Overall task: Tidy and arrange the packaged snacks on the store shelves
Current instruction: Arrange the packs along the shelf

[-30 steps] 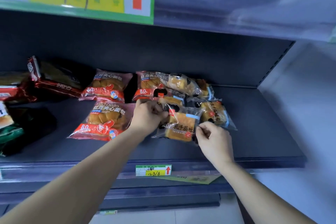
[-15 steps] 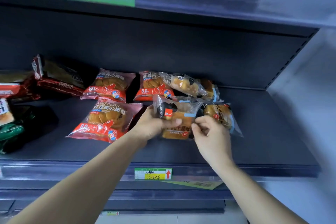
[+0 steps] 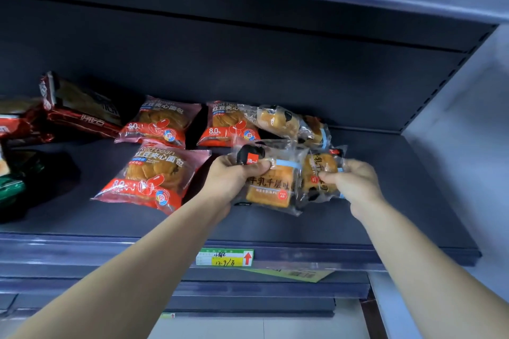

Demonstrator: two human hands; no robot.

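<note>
Far out to the left of both grips, dark red packs (image 3: 80,113) lean on the back wall and a green pack (image 3: 11,187) sits at the frame's edge, none of them in hand. Closer in, three red bean buns lie flat, label up: one (image 3: 161,125) and another (image 3: 230,125) in the back row, a third (image 3: 153,176) in front, just left of the left hand (image 3: 228,181). They look faced for reading, I'd say.

Now the grip. The left hand is closed on a clear-wrapped toast pack (image 3: 271,184), thumb across the top by the black-and-red corner, the other fingers hidden underneath. The pack is tipped label toward the camera, and whether its lower edge rests on the shelf (image 3: 399,201) I can't tell — likely held so to square it up. Immediately right, the right hand (image 3: 349,181) pinches a second toast pack (image 3: 321,170) with thumb and fingers shut on its wrap, touching the first pack. It reads as pairing the two side by side. Behind both grips, two more toast packs (image 3: 278,120) lie tumbled against the second red bean bun, not yet sorted.

Against half a second ago: the left hand's hold looks the same, but the right hand has shifted off the first pack's edge to the neighbour on its right. Back a full second, the left hand was only reaching into the pile — so one pack has come up and a second is now being gathered. Right of the grips the shelf is bare.
</note>
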